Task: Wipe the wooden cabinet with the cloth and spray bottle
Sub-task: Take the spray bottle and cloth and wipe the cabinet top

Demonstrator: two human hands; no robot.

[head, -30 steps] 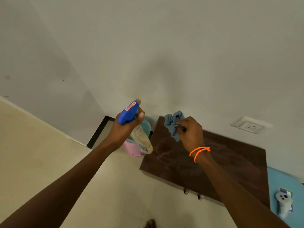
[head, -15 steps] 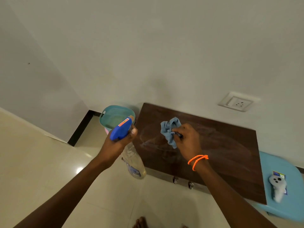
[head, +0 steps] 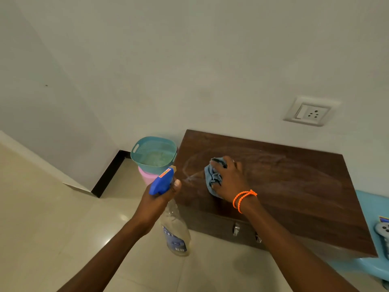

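Right hand [head: 229, 182] had dropped from mid-air onto the wooden cabinet [head: 294, 190] top; half a second earlier it pinched the blue cloth [head: 213, 178] just above the surface, now the palm was flat on the bunched cloth, pressing it against the wood near the left end. Fingers were spread over the cloth, grasping it loosely under the palm, orange bracelet [head: 244, 200] at the wrist. Left hand [head: 156, 202] was clenched round the neck of the spray bottle [head: 168, 207], thumb up by the blue trigger head, nozzle aimed at the cabinet's left edge; bottle hung off the cabinet front, over the floor, not touching it. Pale streaks and a curved smear showed across the dark top, so liquid or dust was likely already on it. Whether the trigger was being squeezed could not be told. Judged: spraying done for this patch, wiping stroke just starting, most of the top rightward not yet wiped. Teal basket [head: 153, 151] sat beside the cabinet's left end
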